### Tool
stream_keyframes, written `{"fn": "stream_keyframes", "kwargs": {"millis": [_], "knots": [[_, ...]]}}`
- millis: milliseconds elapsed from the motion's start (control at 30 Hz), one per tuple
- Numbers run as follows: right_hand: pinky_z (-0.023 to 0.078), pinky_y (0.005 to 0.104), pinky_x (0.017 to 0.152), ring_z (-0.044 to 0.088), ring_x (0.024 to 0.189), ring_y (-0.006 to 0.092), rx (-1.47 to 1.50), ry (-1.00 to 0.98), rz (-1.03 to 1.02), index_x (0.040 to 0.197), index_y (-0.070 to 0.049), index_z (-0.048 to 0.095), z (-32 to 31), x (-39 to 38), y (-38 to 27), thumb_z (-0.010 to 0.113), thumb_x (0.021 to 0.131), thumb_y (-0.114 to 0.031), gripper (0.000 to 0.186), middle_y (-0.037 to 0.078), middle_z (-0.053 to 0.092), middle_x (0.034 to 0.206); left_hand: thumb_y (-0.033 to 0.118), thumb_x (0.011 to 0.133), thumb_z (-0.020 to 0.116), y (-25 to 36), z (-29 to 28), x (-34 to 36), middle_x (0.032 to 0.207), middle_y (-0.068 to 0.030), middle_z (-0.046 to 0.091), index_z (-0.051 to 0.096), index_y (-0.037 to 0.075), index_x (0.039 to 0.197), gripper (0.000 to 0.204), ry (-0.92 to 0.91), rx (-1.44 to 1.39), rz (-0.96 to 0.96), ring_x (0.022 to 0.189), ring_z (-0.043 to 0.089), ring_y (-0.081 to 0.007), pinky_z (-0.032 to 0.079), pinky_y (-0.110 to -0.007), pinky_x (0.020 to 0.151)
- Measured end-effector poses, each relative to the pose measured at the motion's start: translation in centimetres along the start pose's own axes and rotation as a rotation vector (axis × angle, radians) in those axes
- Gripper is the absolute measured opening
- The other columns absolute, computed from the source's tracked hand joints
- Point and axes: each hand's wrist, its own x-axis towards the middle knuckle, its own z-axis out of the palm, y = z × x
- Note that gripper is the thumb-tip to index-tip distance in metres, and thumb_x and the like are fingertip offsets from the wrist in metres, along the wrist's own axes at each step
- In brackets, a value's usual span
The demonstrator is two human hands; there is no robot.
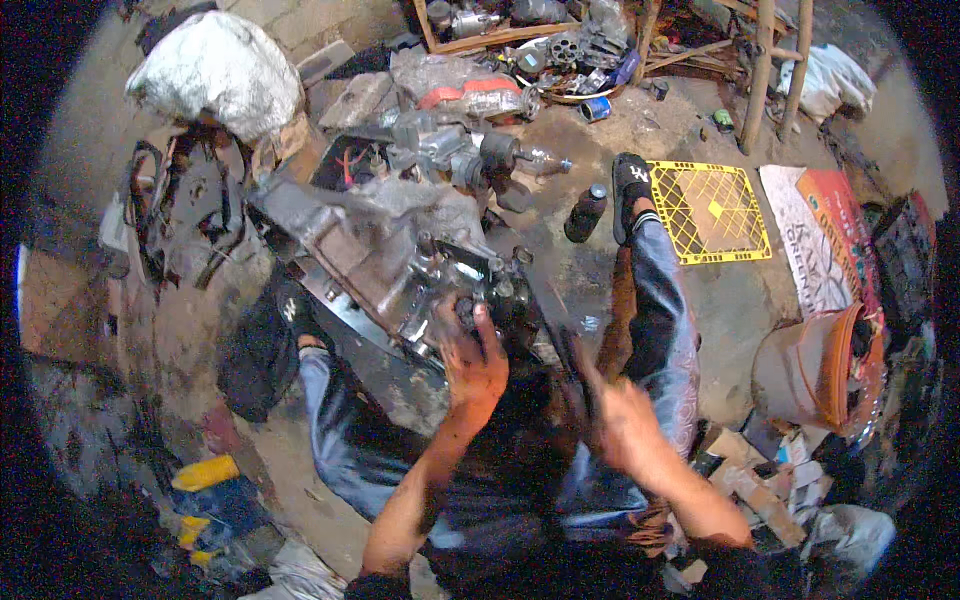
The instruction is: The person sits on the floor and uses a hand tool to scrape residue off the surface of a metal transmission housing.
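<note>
A large grimy grey metal gearbox housing lies tilted between my legs, its near end covered with fittings. My left hand rests on this near end, fingers curled around a dark round part of it. My right hand is closed around the lower end of a long dark bar-like tool, slightly blurred. The bar's far end reaches up beside the fittings at the housing's right side. Its exact kind and whether it touches the housing are unclear.
A dark bottle stands beyond my right knee, near a yellow plastic grid. Oily metal parts lie behind the housing. At right are a brown bucket and printed sacks. A white sack sits far left.
</note>
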Motion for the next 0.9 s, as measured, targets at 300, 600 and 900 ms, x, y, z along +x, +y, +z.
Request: {"fn": "stream_keyframes", "kwargs": {"millis": [300, 600, 900], "knots": [[0.051, 0.0419, 0.067, 0.065, 0.077, 0.0354, 0.735, 0.133, -0.038, 0.145, 0.003, 0.005, 9.6, 0.3, -1.9, 0.045, 0.093, -0.011, 0.067, 0.031, 0.060, 0.097, 0.032, 0.101, 0.028, 2.1, -3.0, 3.8, 0.123, -0.0277, 0.044, 0.039, -0.006, 0.125, 0.047, -0.035, -0.512, -0.523, 0.117, 0.041, -0.0396, 0.030, -0.044, 0.102], [0.048, 0.0443, 0.057, 0.061, 0.060, 0.0340, 0.881, 0.308, -0.174, 0.145, 0.001, -0.008, 11.0, 1.8, -2.2, 0.043, 0.089, -0.006, 0.076, 0.025, 0.060, 0.077, 0.025, 0.099, 0.030, 1.8, -3.7, 5.1, 0.093, -0.0233, 0.054, 0.051, -0.003, 0.098, 0.036, 0.067, -0.482, -0.442, 0.085, 0.050, -0.0389, 0.038, -0.044, 0.080], [0.048, 0.0426, 0.045, 0.056, 0.046, 0.0299, 0.793, 0.387, -0.152, 0.141, 0.004, 0.006, 12.9, 2.9, -0.7, 0.044, 0.090, -0.005, 0.065, 0.025, 0.060, 0.074, 0.030, 0.099, 0.036, -1.2, -4.4, 7.2, 0.115, -0.0258, 0.055, 0.054, -0.007, 0.113, 0.043, -0.153, -0.328, -0.252, 0.108, 0.051, -0.0367, 0.037, -0.041, 0.094]]}}
